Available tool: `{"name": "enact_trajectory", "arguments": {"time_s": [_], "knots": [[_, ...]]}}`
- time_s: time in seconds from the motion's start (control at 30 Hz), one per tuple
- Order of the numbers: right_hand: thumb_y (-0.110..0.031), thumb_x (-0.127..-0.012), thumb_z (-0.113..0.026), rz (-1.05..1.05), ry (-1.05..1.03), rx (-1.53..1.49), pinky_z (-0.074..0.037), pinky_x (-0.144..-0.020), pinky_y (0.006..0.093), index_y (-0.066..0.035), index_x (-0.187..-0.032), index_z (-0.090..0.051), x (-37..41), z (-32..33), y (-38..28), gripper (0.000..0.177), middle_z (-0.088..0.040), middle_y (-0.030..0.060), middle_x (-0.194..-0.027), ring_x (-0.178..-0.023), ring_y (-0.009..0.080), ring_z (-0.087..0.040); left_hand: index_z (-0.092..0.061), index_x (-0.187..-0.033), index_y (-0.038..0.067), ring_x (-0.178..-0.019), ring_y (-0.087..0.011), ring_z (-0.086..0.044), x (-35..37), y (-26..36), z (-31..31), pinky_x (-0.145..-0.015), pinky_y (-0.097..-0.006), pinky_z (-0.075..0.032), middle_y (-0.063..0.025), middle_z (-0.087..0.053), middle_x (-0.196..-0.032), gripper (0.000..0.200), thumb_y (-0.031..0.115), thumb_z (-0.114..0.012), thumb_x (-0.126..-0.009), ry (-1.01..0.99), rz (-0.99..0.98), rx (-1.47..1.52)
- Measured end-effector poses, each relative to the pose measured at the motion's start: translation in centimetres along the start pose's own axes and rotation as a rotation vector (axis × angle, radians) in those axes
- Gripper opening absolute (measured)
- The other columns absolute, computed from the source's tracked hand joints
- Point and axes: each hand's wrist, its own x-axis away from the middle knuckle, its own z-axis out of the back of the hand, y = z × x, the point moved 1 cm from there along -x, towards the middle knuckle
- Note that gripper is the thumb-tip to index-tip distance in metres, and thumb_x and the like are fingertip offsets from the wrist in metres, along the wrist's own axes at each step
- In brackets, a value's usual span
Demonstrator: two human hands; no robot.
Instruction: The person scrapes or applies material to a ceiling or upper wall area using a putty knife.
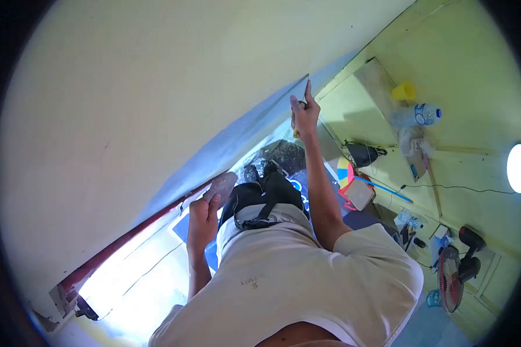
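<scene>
My right hand (305, 113) reaches up to the pale wall (127, 98), its index finger stretched toward the upper edge of a thin flat blade. The other fingers wrap round the tool, and a yellowish handle end (296, 133) shows below them. It looks like a putty knife (298, 84), seen nearly edge-on against the wall. Lower down, my left hand (204, 214) grips a flat grey-brown plate (221, 188) at its lower edge, thumb on its face. That plate is held close to the wall's lower border, in front of my dark trousers.
A shelf (377, 87) on the right carries a yellow cup (404, 91) and a water bottle (419, 114). Below are a red dustpan (353, 194), a blue stick (391, 189) and a fan (450, 277). A lit lamp (516, 168) is at far right; a dark red ledge (113, 254) edges the wall.
</scene>
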Motion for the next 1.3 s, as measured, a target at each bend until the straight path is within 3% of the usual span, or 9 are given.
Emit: {"name": "enact_trajectory", "arguments": {"time_s": [0.13,0.27,0.4,0.5,0.57,0.73,1.1,1.3], "knots": [[-0.009,-0.097,-0.066,-0.027,-0.116,0.07,-0.032,-0.036,0.0246,-0.008,-0.162,-0.025,2.0,-0.5,-0.4,0.076,-0.046,-0.0067,-0.054,-0.039,0.0034,-0.037,-0.062,-0.084,-0.008,-0.052,-0.0342,-0.044,-0.3,0.0,0.1,-0.051,-0.0433,-0.035,-0.0256,-0.052,-0.064,0.033,0.018,-0.057,-0.104,0.003,-0.013,0.052],[-0.009,-0.097,-0.066,-0.103,-0.081,0.04,-0.032,-0.036,0.025,-0.009,-0.162,-0.027,1.8,0.1,-0.5,0.076,-0.044,-0.0071,-0.052,-0.039,0.0037,-0.036,-0.063,-0.088,-0.008,-0.053,-0.0363,-0.045,-0.1,-1.7,-0.5,-0.052,-0.044,-0.036,-0.0265,-0.053,-0.065,0.03,0.016,-0.057,-0.104,-0.039,-0.015,0.02],[-0.003,-0.094,-0.068,-0.038,-0.065,0.043,-0.031,-0.043,0.0219,-0.006,-0.16,-0.031,2.3,-1.3,-0.7,0.075,-0.042,-0.0101,-0.058,-0.047,0.0018,-0.035,-0.063,-0.092,-0.008,-0.052,-0.0335,-0.039,-0.6,0.2,-0.3,-0.051,-0.0424,-0.036,-0.0262,-0.052,-0.064,0.027,0.015,-0.057,-0.103,0.017,-0.055,0.095],[-0.003,-0.094,-0.067,-0.053,-0.019,0.028,-0.031,-0.043,0.0223,-0.004,-0.16,-0.031,1.5,-0.3,-1.1,0.075,-0.041,-0.0099,-0.059,-0.047,0.0014,-0.035,-0.06,-0.086,-0.008,-0.052,-0.0306,-0.035,0.2,-0.2,-0.4,-0.05,-0.0417,-0.033,-0.0251,-0.048,-0.061,0.029,0.016,-0.058,-0.103,0.007,-0.035,0.097],[-0.006,-0.096,-0.066,-0.021,-0.073,0.075,-0.032,-0.036,0.0249,-0.004,-0.161,-0.026,1.5,0.2,0.0,0.076,-0.047,-0.0067,-0.053,-0.039,0.0039,-0.038,-0.058,-0.082,-0.008,-0.052,-0.0301,-0.034,0.4,-0.6,-0.5,-0.049,-0.0419,-0.031,-0.0243,-0.047,-0.06,0.032,0.016,-0.059,-0.103,-0.022,0.011,0.081],[-0.006,-0.096,-0.067,-0.014,-0.077,0.049,-0.031,-0.035,0.0249,-0.004,-0.16,-0.027,2.0,-0.3,-0.5,0.075,-0.047,-0.0065,-0.051,-0.037,0.0039,-0.038,-0.053,-0.074,-0.006,-0.051,-0.0328,-0.037,0.8,-0.2,-0.6,-0.049,-0.0438,-0.031,-0.0239,-0.047,-0.06,0.038,0.018,-0.061,-0.102,0.051,-0.056,0.038],[-0.004,-0.096,-0.065,-0.034,-0.108,0.052,-0.032,-0.036,0.0254,-0.007,-0.161,-0.027,2.5,-0.2,-1.9,0.075,-0.047,-0.0052,-0.054,-0.039,0.0049,-0.039,-0.063,-0.092,-0.007,-0.055,-0.0351,-0.04,1.0,-0.5,-1.2,-0.054,-0.0433,-0.036,-0.0251,-0.05,-0.063,0.027,0.017,-0.056,-0.104,-0.048,0.019,0.083],[-0.005,-0.096,-0.065,-0.045,-0.048,0.003,-0.033,-0.036,0.0263,-0.01,-0.162,-0.028,1.3,-0.2,-1.1,0.075,-0.048,-0.0047,-0.055,-0.039,0.0058,-0.039,-0.069,-0.108,-0.003,-0.058,-0.0407,-0.046,1.0,-0.2,-1.2,-0.056,-0.044,-0.039,-0.0267,-0.057,-0.071,0.024,0.016,-0.056,-0.104,-0.015,-0.036,0.086]]}}
